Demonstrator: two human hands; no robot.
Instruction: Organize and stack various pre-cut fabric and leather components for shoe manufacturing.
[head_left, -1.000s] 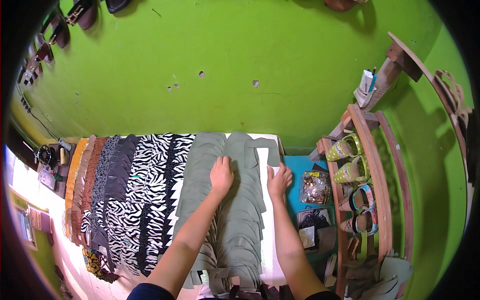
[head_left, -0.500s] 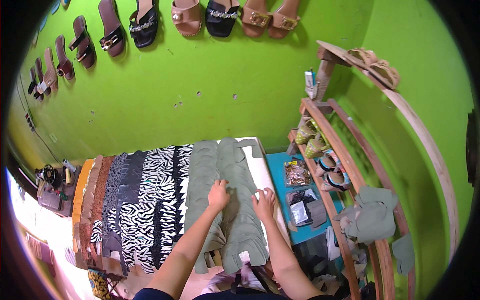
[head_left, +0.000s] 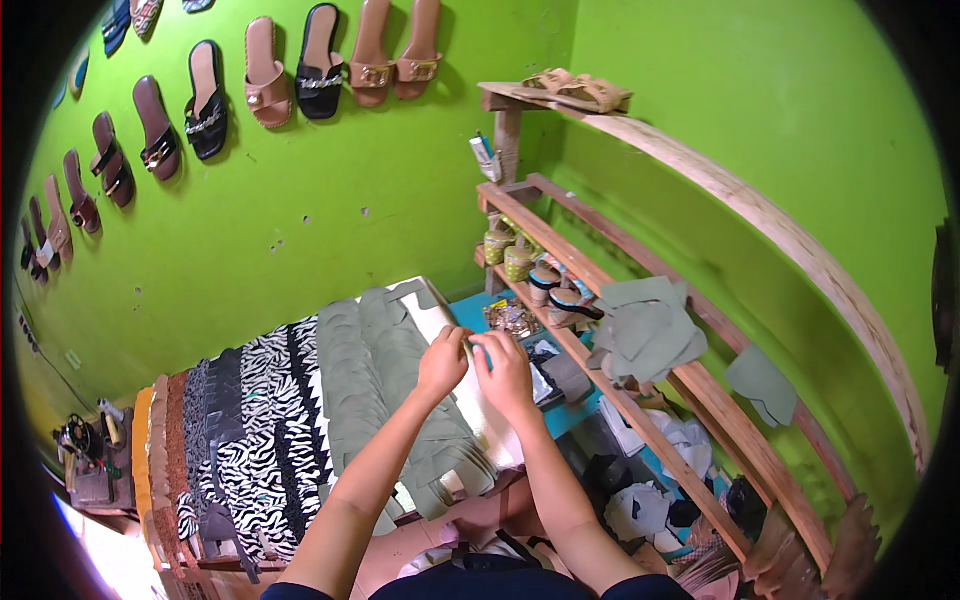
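My left hand (head_left: 443,364) and my right hand (head_left: 504,374) are close together over the table's right side. The fingers of both are bent into a pinch, nearly touching. Something small and pale seems to be between them, too small to make out. Just left of my hands, overlapping rows of grey-green cut pieces (head_left: 372,375) lie on the white tabletop (head_left: 480,410). Further left are rows of zebra-print pieces (head_left: 262,430), then dark, brown and orange pieces (head_left: 143,455).
A wooden rack (head_left: 690,385) stands at the right, with grey-green pieces (head_left: 650,330) draped over it and patterned shoes (head_left: 518,262) on a shelf. Bags and scraps (head_left: 640,505) lie below. Sandals (head_left: 265,75) hang along the green wall. A machine (head_left: 88,445) sits far left.
My view has swung right. Both hands have left the grey-green rows, where they were apart, and come together at the table's right side.
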